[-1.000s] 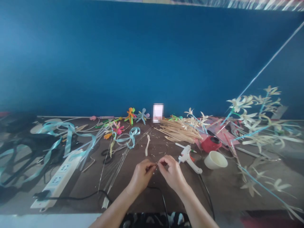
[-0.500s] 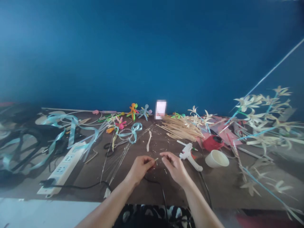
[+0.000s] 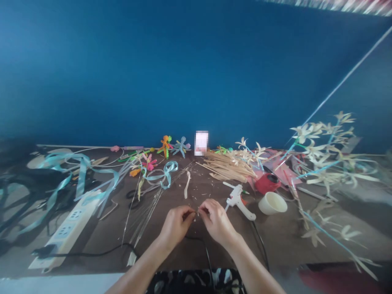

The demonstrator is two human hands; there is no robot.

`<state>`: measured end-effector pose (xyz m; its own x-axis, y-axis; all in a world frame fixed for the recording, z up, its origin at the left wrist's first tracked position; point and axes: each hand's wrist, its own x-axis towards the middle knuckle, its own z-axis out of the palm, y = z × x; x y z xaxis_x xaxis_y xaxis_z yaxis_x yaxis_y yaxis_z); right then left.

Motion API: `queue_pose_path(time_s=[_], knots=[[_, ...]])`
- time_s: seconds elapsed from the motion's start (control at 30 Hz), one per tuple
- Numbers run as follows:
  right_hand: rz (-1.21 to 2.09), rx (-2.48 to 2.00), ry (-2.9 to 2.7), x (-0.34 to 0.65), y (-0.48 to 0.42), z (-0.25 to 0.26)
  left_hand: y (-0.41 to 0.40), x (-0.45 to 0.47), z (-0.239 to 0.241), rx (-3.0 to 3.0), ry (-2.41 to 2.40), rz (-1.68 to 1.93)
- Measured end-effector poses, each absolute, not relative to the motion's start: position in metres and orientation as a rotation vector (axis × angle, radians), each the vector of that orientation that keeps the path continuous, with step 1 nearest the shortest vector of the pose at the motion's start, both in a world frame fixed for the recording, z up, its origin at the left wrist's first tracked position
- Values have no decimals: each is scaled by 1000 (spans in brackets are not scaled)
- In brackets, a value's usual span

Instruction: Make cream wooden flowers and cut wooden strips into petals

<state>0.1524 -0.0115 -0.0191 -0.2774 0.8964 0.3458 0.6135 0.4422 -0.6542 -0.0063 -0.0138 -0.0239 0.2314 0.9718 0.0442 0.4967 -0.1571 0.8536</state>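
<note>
My left hand and my right hand meet above the brown table, near its front edge. Both are closed in a pinch, fingertips almost touching, on a tiny pale piece too small to name. A white glue gun lies just right of my right hand. Several thin wires lie on the table left of my left hand. A black cable runs under my wrists.
A pile of straw strips lies behind, with a red tape roll and a white cup to the right. Straw flower stems spread at far right. Blue ribbon, scissors and a power strip lie left.
Half a second ago my hands were a little apart, the left pinching the small piece. Now they have come together again, fingertips meeting. The camera view shifted slightly.
</note>
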Motion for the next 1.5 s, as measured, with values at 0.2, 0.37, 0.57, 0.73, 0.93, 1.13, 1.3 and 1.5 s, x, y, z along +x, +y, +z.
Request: queue_pose_path(time_s=[0.2,0.37,0.57,0.73,0.93,1.13,1.3,1.5], knots=[[387,-1337,-2104,152,-11,-20,-12,-9,-14,2188,1399,815],[382,-1374,-2100,148,-9,-21,-10,-9,-15,2286,1380,835],[690,-1401,-1940,150,-4,-21,-7,-9,-21,1935,1356,862],[1046,-1239,-1713,154,-4,-18,-7,-10,-31,1150,1196,854],[1270,-1189,-1493,146,-5,-28,-13,-6,-29,830,1044,844],[1306,-1222,-1449,145,-5,-32,-19,-5,-32,804,1014,815],[1206,-1259,-1546,142,-9,-32,-22,-7,-33,1171,1206,840],[966,-1350,-1573,137,-11,-32,-23,-6,-25,1799,1448,870]])
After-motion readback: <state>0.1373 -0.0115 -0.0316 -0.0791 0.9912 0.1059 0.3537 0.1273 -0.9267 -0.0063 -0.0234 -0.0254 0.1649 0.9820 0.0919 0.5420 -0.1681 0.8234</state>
